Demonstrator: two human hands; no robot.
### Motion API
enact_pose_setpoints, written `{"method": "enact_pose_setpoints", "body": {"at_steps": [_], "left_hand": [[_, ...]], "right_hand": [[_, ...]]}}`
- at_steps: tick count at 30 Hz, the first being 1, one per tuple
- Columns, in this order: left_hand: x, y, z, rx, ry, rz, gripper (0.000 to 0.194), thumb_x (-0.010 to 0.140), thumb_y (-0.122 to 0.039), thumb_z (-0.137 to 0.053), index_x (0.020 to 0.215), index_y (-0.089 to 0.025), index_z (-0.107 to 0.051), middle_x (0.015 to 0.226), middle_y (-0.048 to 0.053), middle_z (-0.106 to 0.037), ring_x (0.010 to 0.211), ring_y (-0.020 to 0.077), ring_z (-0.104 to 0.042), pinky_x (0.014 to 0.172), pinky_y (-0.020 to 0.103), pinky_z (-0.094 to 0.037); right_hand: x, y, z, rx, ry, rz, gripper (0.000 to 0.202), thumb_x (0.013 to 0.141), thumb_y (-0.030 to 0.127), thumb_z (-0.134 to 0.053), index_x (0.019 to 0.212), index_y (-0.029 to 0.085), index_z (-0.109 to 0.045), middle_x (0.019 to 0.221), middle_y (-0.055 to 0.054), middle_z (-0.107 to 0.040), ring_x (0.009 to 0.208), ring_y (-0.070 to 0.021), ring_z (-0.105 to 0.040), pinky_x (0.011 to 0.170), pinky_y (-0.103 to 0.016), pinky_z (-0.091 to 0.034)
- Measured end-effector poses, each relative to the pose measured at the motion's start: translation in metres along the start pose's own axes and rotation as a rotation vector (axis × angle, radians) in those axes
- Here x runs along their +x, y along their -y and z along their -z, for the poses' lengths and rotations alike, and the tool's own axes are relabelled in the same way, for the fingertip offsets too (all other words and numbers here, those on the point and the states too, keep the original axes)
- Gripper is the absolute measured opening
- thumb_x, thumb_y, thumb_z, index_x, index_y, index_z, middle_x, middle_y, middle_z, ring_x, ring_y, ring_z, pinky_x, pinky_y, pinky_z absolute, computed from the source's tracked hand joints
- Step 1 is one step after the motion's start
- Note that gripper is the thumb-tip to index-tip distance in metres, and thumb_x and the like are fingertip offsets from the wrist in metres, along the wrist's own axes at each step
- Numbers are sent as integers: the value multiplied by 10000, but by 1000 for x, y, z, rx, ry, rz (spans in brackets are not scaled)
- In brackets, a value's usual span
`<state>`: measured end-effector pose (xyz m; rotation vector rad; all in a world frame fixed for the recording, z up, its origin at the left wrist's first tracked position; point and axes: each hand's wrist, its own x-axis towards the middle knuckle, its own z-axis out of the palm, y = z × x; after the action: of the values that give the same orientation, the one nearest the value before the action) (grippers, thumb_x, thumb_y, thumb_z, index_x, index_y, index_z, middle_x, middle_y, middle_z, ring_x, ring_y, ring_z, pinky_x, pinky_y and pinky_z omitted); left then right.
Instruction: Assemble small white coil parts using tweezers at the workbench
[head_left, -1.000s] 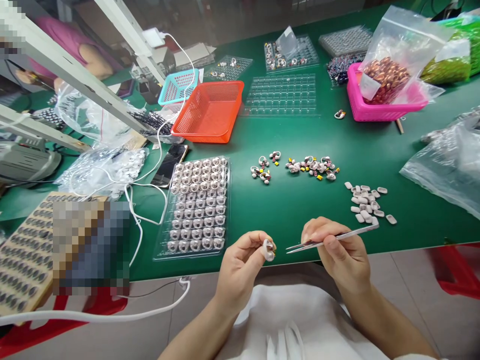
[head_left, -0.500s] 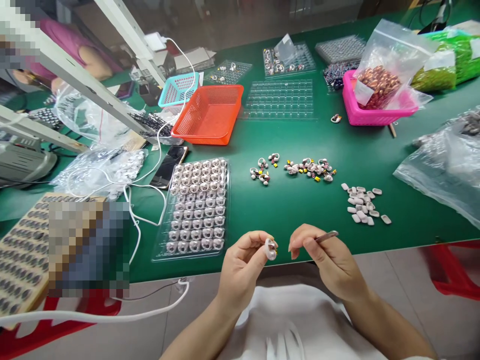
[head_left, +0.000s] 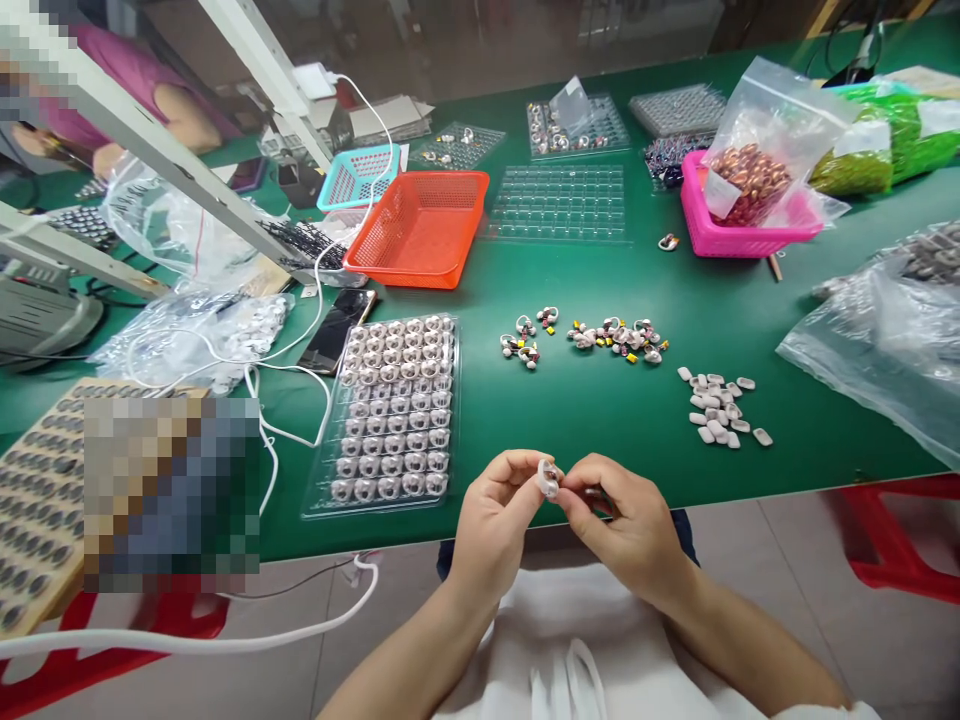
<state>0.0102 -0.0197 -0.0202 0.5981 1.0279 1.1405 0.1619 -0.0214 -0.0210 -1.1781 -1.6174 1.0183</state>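
In my left hand, a small white earbud shell is pinched between thumb and forefinger, with tiny dark and coloured parts on its side. My right hand has its thumb and forefinger closed against the right side of that shell. A thin metal tool that looks like tweezers lies within the right hand, mostly hidden by the fingers. Beyond the hands lie a cluster of white shells with yellow-tabbed parts and a smaller such group. Loose white caps are heaped to the right.
A clear tray of white shells lies left of my hands, by a phone and white cable. Farther back are a red basket, an unfilled clear tray and a pink basket. Plastic bags cover the right side.
My right hand has moved left to meet the shell, and its fingertips now touch it. The tool has swung mostly out of sight. My left hand has risen slightly with the shell.
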Motion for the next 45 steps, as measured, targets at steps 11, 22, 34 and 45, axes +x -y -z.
{"method": "enact_pose_setpoints", "body": {"at_steps": [11, 22, 34, 45], "left_hand": [[9, -18, 6, 80, 172, 199, 252, 780, -242, -812, 1026, -193, -780, 812, 20, -746, 715, 119, -660, 717, 238, -532], [17, -19, 9, -109, 279, 459, 263, 706, -178, -843, 961, -144, -787, 841, 61, -744, 783, 169, -692, 710, 286, -572], [17, -21, 11, -130, 308, 483, 241, 788, -226, -779, 1010, -132, -775, 938, 109, -766, 764, 169, -710, 772, 294, -562], [10, -15, 2, 276, 67, 140, 137, 773, -205, -765, 897, -149, -749, 800, 48, -759, 739, 173, -709, 746, 292, -567]], "right_hand": [[20, -13, 22, 545, 285, -579, 249, 842, 360, -670, 717, 168, -574, 512, 64, -450, 464, -72, -353, 457, -222, -263], [33, -16, 25, 766, 295, -802, 296, 676, 364, -786, 675, 134, -598, 570, 9, -558, 441, -50, -402, 426, -194, -243], [34, -16, 24, 811, 294, -815, 303, 669, 381, -791, 671, 139, -608, 594, -3, -569, 460, -66, -415, 412, -207, -228], [22, -22, 20, 573, 213, -606, 283, 818, 391, -705, 712, 164, -572, 513, 71, -431, 464, -71, -340, 460, -228, -245]]}}
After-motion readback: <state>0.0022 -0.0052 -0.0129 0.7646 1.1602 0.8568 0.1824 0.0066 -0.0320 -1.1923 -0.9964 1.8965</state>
